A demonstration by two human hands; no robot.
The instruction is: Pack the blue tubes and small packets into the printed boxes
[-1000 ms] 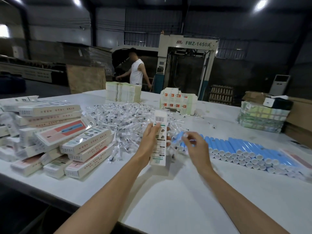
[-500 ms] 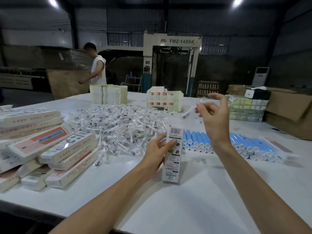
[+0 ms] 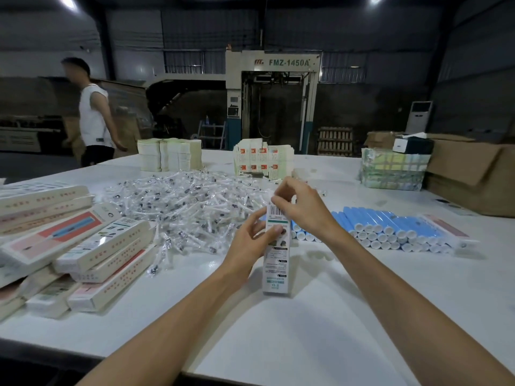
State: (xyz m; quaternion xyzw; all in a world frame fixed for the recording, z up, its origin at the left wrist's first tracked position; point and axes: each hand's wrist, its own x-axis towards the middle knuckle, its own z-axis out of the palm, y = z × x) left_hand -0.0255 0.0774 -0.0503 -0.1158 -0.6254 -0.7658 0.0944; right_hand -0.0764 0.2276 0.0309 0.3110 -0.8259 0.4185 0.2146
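A person [image 3: 93,118] stands left of the FMZ-1450A machine [image 3: 278,68].

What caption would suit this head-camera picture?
Left hand holds an upright printed box while the right hand works at its top end, beside blue tubes.
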